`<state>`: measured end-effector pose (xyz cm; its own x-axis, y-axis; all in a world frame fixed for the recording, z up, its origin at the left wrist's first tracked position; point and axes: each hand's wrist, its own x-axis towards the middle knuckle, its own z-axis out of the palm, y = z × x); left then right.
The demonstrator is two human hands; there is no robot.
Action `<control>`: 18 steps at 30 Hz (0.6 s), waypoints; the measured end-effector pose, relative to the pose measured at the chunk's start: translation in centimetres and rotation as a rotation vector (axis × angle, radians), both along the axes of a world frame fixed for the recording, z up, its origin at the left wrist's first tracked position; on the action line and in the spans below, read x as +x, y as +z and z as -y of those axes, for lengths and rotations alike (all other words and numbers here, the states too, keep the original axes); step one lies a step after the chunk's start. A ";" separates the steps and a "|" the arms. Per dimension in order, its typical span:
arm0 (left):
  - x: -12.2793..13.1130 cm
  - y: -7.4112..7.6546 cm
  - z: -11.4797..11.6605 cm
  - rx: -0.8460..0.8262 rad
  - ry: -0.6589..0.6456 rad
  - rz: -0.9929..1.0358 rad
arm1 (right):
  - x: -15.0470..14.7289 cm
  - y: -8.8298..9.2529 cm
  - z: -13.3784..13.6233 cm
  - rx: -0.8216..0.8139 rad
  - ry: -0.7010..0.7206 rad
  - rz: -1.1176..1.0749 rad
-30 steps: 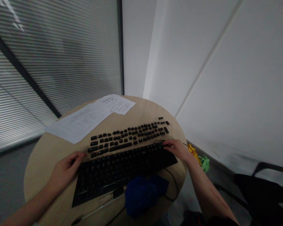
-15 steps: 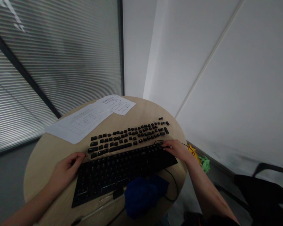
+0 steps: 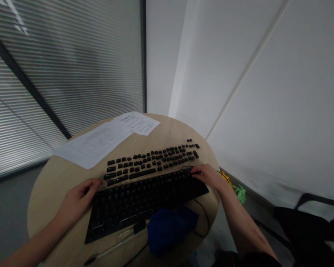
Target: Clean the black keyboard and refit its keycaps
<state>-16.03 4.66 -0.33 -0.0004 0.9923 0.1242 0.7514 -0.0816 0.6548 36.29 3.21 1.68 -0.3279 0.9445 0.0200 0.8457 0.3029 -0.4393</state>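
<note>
A black keyboard (image 3: 144, 200) lies at a slant on the round table, its near left corner toward me. My left hand (image 3: 80, 194) is closed at the far left corner, thumb and forefinger pinched on its edge. At the far right edge, where a thin black cable (image 3: 187, 168) loops, my right hand (image 3: 207, 174) has its fingers closed on the keyboard. Loose black keycaps (image 3: 153, 159) are laid out in rows just beyond it, with a long spacebar keycap (image 3: 142, 173) in the nearest rows. The undersides of both grips are hidden.
On the near side of the round table (image 3: 180, 129) lie a blue cloth (image 3: 165, 230) and a thin light-handled tool (image 3: 114, 246) with dark ends. Printed paper sheets (image 3: 100, 142) lie at the far left. A black chair (image 3: 303, 230) stands at the right.
The view has shifted very slightly. Both hands stay at the keyboard's far corners, and the keyboard and keycaps keep their places.
</note>
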 end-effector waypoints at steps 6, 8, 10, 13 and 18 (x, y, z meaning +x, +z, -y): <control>0.3 0.4 0.1 -0.006 0.008 -0.009 | 0.1 -0.6 0.5 0.048 -0.006 -0.010; 0.5 0.5 0.2 -0.013 0.014 -0.007 | 0.2 -0.7 0.2 0.033 -0.009 -0.013; 0.5 0.6 0.2 -0.016 0.012 -0.004 | 0.2 -0.6 -0.2 0.006 -0.012 -0.025; 0.4 0.3 0.1 -0.010 0.007 0.002 | 0.2 -0.2 -0.7 -0.019 -0.005 -0.041; 0.3 0.3 -0.1 -0.007 0.017 -0.016 | 0.2 0.5 -0.8 -0.021 0.061 -0.048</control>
